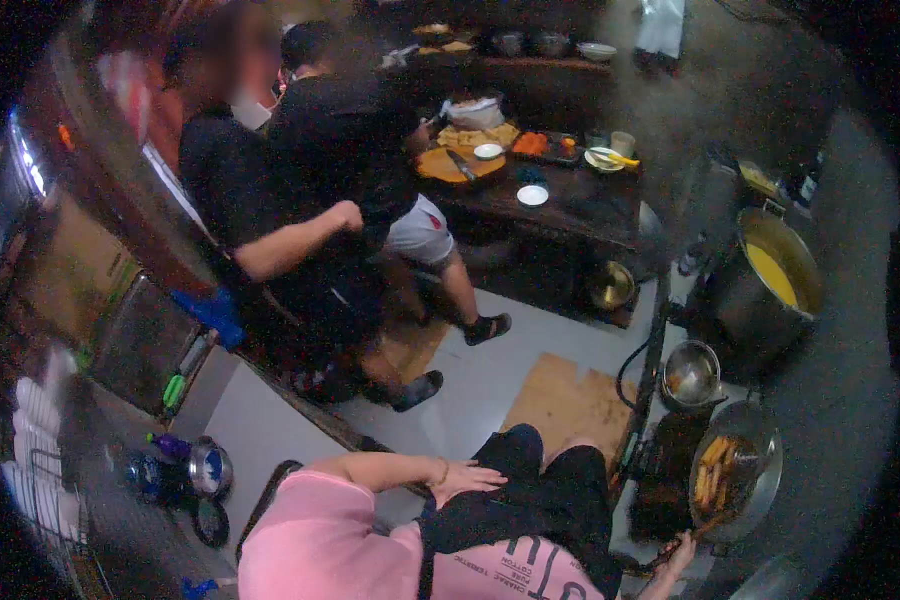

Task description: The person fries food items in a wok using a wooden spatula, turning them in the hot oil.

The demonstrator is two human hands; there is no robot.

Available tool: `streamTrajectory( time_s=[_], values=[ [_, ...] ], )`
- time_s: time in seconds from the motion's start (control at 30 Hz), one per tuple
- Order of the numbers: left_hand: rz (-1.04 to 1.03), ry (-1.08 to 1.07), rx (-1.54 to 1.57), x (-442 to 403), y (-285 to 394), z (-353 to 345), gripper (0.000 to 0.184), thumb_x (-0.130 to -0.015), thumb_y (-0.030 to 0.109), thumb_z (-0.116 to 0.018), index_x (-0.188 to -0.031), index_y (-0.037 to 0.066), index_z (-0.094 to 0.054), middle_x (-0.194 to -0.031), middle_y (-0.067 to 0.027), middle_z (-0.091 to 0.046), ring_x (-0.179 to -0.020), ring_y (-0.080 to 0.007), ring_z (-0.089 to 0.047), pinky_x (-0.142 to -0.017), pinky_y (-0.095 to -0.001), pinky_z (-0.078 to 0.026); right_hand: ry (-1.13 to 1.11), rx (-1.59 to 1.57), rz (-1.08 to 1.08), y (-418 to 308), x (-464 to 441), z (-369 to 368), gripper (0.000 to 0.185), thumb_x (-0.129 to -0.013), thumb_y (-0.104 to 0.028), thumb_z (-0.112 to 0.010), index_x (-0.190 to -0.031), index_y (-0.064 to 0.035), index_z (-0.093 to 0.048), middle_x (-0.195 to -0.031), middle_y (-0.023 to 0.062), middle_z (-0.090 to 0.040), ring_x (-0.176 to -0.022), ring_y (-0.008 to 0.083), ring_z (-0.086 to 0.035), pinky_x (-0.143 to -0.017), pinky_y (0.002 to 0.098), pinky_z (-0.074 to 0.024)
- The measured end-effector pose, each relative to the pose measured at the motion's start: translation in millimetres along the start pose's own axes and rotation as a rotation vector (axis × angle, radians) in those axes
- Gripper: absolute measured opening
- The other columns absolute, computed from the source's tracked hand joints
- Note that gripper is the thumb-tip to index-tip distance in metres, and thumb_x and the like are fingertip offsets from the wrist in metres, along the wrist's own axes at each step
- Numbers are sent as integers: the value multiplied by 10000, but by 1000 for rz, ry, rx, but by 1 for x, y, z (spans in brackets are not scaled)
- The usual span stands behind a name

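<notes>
My left hand [467, 478] lies flat with its fingers stretched out on the dark apron [510, 505] over my lap. My right hand [678, 555], at the lower right, is closed around a long-handled utensil [712, 522] with a brownish handle. Its far end reaches into a wide pan [765, 425], and its exact kind is hard to make out. Several golden-brown fried sticks or rolls [712, 470] lie in the pan's left part. Just beyond the pan sits a metal bowl [691, 374], apart from my hand.
A big pot of yellow liquid [785, 275] stands at the right. Two people in dark shirts [325, 140] sit ahead at a dark table [590, 205] with a knife [460, 165], small bowls and food. Flattened cardboard [567, 405] lies on the floor. Stacked white dishes [40, 480] stand left.
</notes>
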State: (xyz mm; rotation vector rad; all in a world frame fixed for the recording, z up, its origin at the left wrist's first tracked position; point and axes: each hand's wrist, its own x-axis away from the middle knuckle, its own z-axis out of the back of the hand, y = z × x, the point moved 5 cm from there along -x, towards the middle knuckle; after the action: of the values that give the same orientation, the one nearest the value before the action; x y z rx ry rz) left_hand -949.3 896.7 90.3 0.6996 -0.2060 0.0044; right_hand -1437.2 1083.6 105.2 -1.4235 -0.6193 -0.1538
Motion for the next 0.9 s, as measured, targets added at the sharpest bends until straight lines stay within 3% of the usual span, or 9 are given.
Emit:
streamTrajectory(
  time_s=[0.2,0.33,0.4,0.5,0.57,0.63,0.67,0.7,0.9],
  values=[
    [36,17,9,-2,7,2,1387,-224,452,-806,-1364,162,-71,-1431,-89,21,-1310,-312,-22,-969,-604,-181,-242,-76,-240,2,17,2,195,-802,-279,-528,-707,-117,-478,-511,-14,-406,-431,90,-378,-379,242,-324],
    [-51,49,55,4,3,13,1355,-228,389,-818,-1355,136,-108,-1430,-107,-6,-1307,-329,-37,-979,-573,-188,-248,-24,-195,11,-43,4,204,-795,-309,-536,-733,-118,-498,-572,-15,-444,-494,99,-413,-436,249,-351],
    [-103,74,88,4,2,18,1341,-231,356,-823,-1350,126,-122,-1428,-121,-20,-1306,-337,-44,-982,-561,-191,-196,-192,-135,13,-78,4,151,-806,-207,-513,-697,-121,-453,-479,-23,-341,-424,100,-323,-417,251,-306],
    [-154,168,126,-7,6,46,1292,-250,293,-811,-1339,111,-141,-1404,-197,-70,-1293,-369,-92,-989,-524,-208,-298,-59,12,-54,-52,-36,264,-822,-282,-493,-987,-86,-554,-956,53,-551,-817,166,-490,-706,336,-392],
    [-171,151,104,-14,2,54,1184,-318,236,-772,-1317,47,-165,-1378,-245,-100,-1282,-380,-129,-1001,-487,-218,-300,-63,5,-29,-142,-23,244,-804,-299,-518,-947,-106,-555,-888,31,-554,-724,166,-472,-664,335,-381],
    [26,-69,14,-18,-4,58,1134,-331,211,-768,-1299,12,-212,-1408,-181,-68,-1300,-338,-101,-994,-487,-239,-79,73,47,-4,-213,-4,196,-797,-304,-537,-812,-109,-527,-725,-2,-509,-629,144,-452,-527,308,-345],
    [-53,13,133,-14,-7,69,1133,-337,198,-769,-1306,25,-209,-1421,-139,-51,-1308,-300,-93,-1004,-493,-222,-181,-115,-30,2,-224,-5,196,-795,-292,-547,-799,-97,-526,-640,17,-482,-534,140,-435,-448,281,-340],
    [-119,-33,146,-11,-17,66,1133,-337,198,-769,-1306,25,-209,-1421,-139,-51,-1308,-300,-93,-1004,-493,-222,-56,153,-80,-35,-171,-28,174,-777,-247,-568,-765,-80,-518,-577,29,-463,-450,145,-404,-392,267,-340],
    [26,-145,-70,2,-101,43,958,-488,221,-716,-1294,12,-241,-1417,-133,-73,-1304,-282,-125,-1000,-464,-247,-108,111,-135,-34,-110,-98,121,-721,-115,-564,-676,-78,-457,-547,16,-428,-442,129,-412,-406,295,-377]
  ],
)
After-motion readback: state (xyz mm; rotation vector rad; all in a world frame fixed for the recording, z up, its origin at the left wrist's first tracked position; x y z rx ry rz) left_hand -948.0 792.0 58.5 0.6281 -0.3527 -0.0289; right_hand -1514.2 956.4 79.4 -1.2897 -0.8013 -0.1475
